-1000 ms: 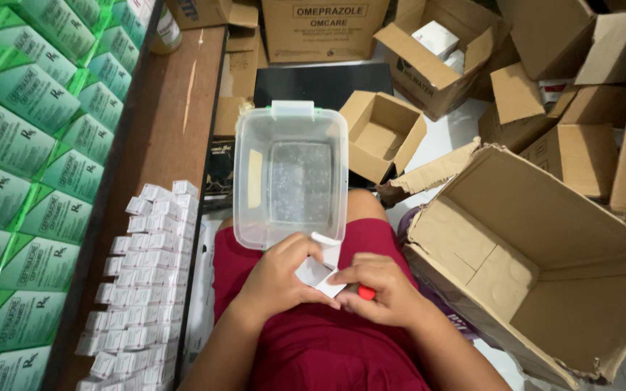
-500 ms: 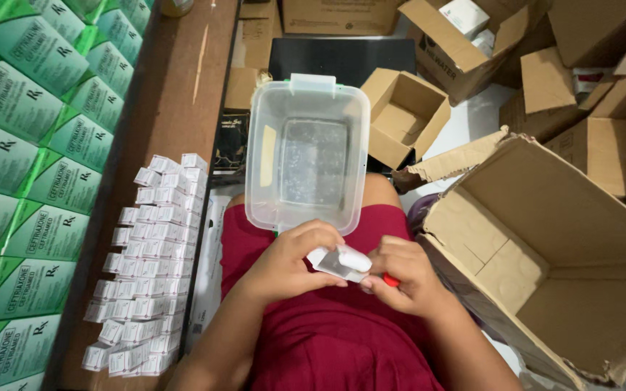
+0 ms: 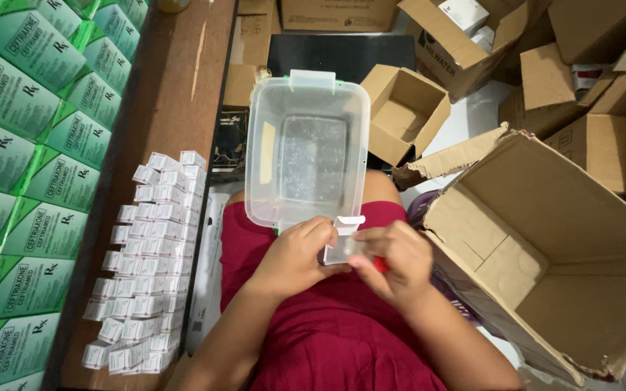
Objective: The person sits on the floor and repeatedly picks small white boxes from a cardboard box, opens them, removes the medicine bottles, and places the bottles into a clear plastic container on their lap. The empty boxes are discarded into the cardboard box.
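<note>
My left hand (image 3: 297,255) and my right hand (image 3: 394,262) are together over my lap, both gripping a small white carton (image 3: 343,242) whose end flap stands open and points up. A small red object (image 3: 380,265) peeks out under my right fingers. Just beyond the hands, an empty clear plastic tub (image 3: 306,148) rests on my knees against my red garment (image 3: 327,326).
Several small white cartons (image 3: 146,261) lie in rows on a brown wooden surface (image 3: 182,87) at left, beside stacked green boxes (image 3: 23,145). A large open cardboard box (image 3: 545,246) sits at right, with more open cardboard boxes (image 3: 403,112) beyond.
The small white carton has been turned between my hands and its flap now stands up. My hands stay over my lap; the view shifted slightly.
</note>
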